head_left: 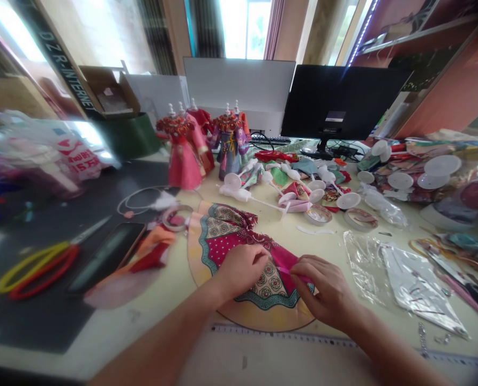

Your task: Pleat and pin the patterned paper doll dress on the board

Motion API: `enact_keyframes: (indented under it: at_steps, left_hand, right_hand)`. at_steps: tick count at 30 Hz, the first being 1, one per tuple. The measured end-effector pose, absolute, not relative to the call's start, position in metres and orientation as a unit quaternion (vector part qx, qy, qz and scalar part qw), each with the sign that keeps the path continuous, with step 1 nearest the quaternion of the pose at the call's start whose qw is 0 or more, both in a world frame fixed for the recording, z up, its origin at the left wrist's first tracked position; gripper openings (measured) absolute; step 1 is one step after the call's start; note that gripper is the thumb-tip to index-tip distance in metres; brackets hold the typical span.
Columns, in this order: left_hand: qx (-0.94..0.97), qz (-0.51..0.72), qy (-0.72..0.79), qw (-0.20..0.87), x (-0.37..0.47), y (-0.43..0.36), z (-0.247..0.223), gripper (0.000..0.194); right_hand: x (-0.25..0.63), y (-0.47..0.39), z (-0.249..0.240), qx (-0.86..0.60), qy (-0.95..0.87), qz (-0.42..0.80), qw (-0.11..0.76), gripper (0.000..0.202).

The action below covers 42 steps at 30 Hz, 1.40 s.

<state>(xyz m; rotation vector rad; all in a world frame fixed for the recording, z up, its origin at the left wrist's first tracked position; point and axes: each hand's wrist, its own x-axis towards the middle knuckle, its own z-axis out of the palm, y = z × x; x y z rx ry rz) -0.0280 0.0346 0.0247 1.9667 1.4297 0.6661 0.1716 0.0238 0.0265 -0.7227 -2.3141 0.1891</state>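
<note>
A patterned doll skirt (267, 281) in magenta, cream and teal, with a pale peach border, lies fanned out on the table. My left hand (245, 268) rests on its middle, fingers curled; what they pinch, if anything, is hidden. Just to the right, my right hand (323, 284) is closed on a thin pink strip (285, 270), which crosses the magenta part of the skirt between both hands. The skirt's gathered, dark red top edge lies beyond my hands.
Scissors (42, 268), a phone (108, 257) and an orange cloth piece (152, 246) lie left. Dressed doll stands (183, 155), tape rolls (319, 214) and white stands are behind. Plastic bags (419, 284) lie right, a ruler (279, 336) in front.
</note>
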Motion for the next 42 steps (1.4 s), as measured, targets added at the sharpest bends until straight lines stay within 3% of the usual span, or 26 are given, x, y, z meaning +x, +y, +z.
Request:
enact_keyframes:
  at_steps: [42]
  left_hand:
    - [0.747, 0.246, 0.539, 0.303, -0.0277, 0.0345, 0.026, 0.025]
  right_hand:
    - [0.1713, 0.0247, 0.0258, -0.282, -0.89, 0.064, 0.353, 0.008]
